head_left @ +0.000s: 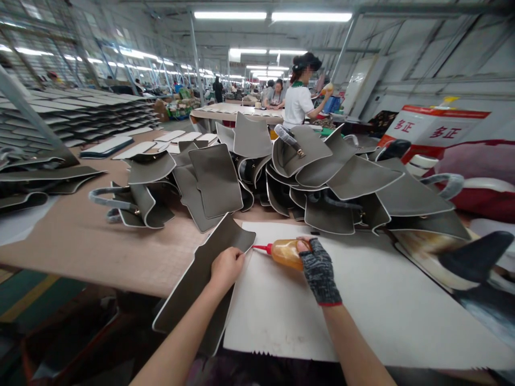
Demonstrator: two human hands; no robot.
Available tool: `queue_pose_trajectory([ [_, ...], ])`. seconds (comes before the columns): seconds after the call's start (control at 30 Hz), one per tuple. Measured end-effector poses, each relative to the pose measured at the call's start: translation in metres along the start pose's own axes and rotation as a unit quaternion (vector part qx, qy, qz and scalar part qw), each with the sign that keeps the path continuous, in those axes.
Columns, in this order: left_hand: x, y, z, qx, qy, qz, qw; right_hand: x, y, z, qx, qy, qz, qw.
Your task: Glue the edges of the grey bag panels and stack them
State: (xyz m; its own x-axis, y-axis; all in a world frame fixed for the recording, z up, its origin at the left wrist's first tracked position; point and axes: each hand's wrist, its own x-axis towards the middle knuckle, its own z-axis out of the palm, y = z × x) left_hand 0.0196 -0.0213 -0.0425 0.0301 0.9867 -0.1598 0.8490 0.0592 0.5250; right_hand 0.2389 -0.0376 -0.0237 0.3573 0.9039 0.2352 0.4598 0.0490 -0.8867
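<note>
My left hand [226, 266] is closed on a long grey leather panel with a white edge [201, 279], pinning it where it overlaps the white sheet [362, 305]. My right hand [318, 268], in a dark knitted fingerless glove, grips an amber squeeze bottle [286, 252]. The bottle's red nozzle [261, 247] points left at the panel's edge, close to my left fingers.
A heap of grey leather bag pieces [281, 177] with handles lies behind on the brown bench [92, 241]. Stacked flat panels [76, 115] fill racks at left. A person in a white shirt [298, 102] stands at a far table. Red-and-white box [434, 128] at right.
</note>
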Motion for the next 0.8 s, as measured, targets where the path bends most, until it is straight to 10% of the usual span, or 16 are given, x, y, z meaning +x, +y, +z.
queue_pose_trajectory([
  [0.8,-0.001,0.003,0.0,0.02,0.005,0.002,1.0,-0.007,0.002,-0.007,-0.006,-0.061,0.041,0.997],
])
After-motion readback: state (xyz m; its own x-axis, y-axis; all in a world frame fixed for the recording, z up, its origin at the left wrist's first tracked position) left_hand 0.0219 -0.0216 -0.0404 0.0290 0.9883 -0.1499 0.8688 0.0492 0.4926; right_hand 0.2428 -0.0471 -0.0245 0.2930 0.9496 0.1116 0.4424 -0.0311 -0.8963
